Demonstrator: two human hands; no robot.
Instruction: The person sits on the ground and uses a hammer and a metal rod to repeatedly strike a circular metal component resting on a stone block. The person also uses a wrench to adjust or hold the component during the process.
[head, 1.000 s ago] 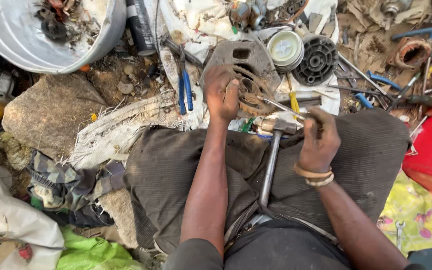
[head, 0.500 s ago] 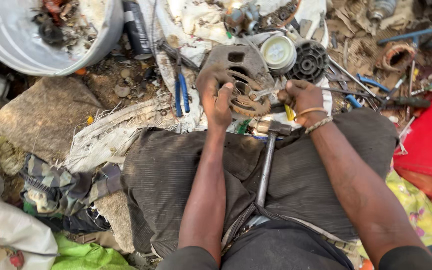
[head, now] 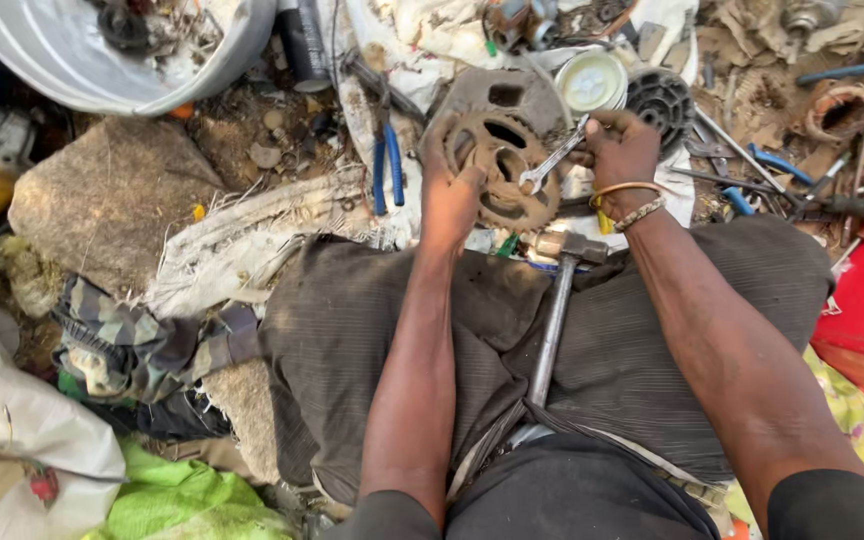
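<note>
A large white tub (head: pixel 102 70) sits at the upper left above a flat grey stone (head: pixel 102 195), and a steel hammer (head: pixel 557 300) lies along the person's lap with its head toward the work. Just beyond the knees, the left hand (head: pixel 449 190) is clamped on the left rim of a rusty toothed sprocket (head: pixel 500 170), holding it up on edge. The right hand (head: pixel 620 150), closed around a small silver spanner (head: pixel 552 162), sets the tool's open end against the sprocket's face, with blue-handled pliers (head: pixel 387 165) lying on the ground to the left.
</note>
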